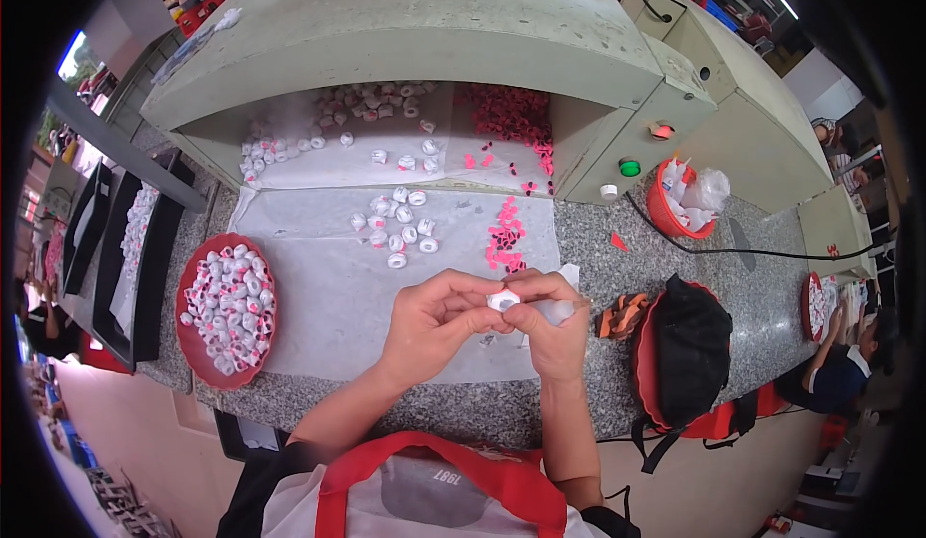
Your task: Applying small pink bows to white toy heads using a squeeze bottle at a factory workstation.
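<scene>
Red apron straps (pixel 333 499) sit closest to the cam, bottom centre of frame, over the person's pale top (pixel 289 509). Just above, mid-frame, both hands meet over the paper sheet (pixel 318 316): L hand (pixel 432 324) has thumb + index nearly closed on one side of a small white piece (pixel 503 301) w/ a dark grey centre, R hand (pixel 552 334) pinches the other side, prob. so it stays steady and the centre faces up to the eyes. R hand also has a translucent item (pixel 557 310) tucked in the palm under curled fingers, maybe a small bottle, can't tell; tucking it there leaves thumb + index free. Similar loose pieces (pixel 396 260) lie scattered on the paper, upper centre, w/ pink and black bits (pixel 506 234) in a strip to their right, presumably sorted apart and within easy reach. More of both sit inside the grey metal housing (pixel 434 27) across the top. Red scalloped dish (pixel 224 382), left of frame, is heaped w/ like pieces, prob. to stop them rolling about. Right of centre: an orange-and-black bundle (pixel 622 316) next to a black cloth (pixel 690 340) draped over a red tray; upper right, an orange basket (pixel 666 212) holds white bottles, approx. upright or leaning.
</scene>
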Available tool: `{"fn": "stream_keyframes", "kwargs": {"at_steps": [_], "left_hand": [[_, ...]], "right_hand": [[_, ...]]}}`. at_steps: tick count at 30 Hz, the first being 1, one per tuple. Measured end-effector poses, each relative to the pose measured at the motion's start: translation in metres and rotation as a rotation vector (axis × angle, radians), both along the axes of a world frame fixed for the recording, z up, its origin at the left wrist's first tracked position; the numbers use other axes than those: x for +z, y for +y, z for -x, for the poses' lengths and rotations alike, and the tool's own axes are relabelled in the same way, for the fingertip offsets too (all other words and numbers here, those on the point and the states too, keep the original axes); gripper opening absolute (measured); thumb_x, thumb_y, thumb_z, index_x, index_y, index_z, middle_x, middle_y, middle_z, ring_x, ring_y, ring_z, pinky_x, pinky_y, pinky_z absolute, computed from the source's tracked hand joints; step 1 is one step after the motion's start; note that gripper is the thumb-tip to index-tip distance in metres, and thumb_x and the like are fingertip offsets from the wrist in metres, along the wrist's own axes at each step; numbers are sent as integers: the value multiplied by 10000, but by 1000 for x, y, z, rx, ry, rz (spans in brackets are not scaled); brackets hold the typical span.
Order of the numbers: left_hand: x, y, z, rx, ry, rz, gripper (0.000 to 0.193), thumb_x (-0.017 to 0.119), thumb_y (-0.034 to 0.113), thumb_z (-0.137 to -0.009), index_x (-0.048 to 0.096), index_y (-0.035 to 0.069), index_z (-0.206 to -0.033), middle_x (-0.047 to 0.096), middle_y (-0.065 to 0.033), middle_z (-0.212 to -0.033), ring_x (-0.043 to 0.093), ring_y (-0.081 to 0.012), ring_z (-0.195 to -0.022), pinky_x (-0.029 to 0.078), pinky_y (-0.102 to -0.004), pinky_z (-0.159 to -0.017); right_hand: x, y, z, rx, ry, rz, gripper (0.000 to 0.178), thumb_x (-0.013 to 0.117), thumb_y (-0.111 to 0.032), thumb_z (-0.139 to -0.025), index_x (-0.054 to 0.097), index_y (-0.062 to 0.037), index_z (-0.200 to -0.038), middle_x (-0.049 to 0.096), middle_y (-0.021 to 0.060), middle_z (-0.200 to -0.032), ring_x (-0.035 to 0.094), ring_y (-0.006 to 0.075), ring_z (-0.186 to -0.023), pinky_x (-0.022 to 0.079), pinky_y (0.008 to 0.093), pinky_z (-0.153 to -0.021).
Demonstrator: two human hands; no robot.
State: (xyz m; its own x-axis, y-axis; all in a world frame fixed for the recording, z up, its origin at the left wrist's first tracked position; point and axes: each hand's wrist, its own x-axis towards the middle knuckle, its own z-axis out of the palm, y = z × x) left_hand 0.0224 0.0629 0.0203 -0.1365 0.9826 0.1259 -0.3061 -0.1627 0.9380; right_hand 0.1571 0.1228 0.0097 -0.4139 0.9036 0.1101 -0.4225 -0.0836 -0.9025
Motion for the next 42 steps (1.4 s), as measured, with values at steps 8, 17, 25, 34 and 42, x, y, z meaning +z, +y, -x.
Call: {"fn": "stream_keyframes", "kwargs": {"at_steps": [8, 17, 25, 34, 42], "left_hand": [[-5, -1, 2, 1, -26, 48, 225, 548, -47, -788, 492, -38, -1005, 603, -134, -874, 616, -171, -771, 487, -233, -642], [-20, -17, 20, 30, -111, 129, 245, 552, -49, -782, 493, -55, -1021, 599, -140, -861, 608, -187, -749, 507, -278, -660], [-53, -59, 51, 186, -186, 220, 230, 548, -29, -794, 506, -45, -1020, 603, -135, -847, 607, -177, -750, 505, -279, -668], [-65, -69, 58, 202, -143, 224, 180, 552, -14, -798, 517, -31, -974, 602, -108, -818, 596, -149, -731, 490, -254, -650], [-72, -56, 46, 134, -92, 192, 148, 550, -4, -802, 494, -22, -938, 599, -109, -822, 599, -163, -751, 497, -272, -676]], "right_hand": [[-3, -2, 0, 42, -54, 88, 218, 688, -7, -659, 543, -2, -821, 580, 147, -841, 569, 169, -723, 484, 257, -613], [-17, -20, 23, 81, -141, 171, 98, 604, 47, -731, 542, 23, -804, 580, 141, -848, 572, 143, -624, 483, 235, -534], [-42, -44, 71, 137, -188, 245, 95, 588, 4, -754, 515, 8, -815, 585, 140, -824, 549, 136, -592, 452, 239, -505], [-60, -50, 71, 188, -268, 178, 110, 582, -42, -773, 528, 15, -851, 586, 125, -777, 533, 135, -561, 439, 244, -502], [-70, -41, 60, 122, -236, 137, 87, 574, -27, -770, 514, 10, -820, 588, 131, -791, 533, 139, -570, 439, 240, -516]]}}
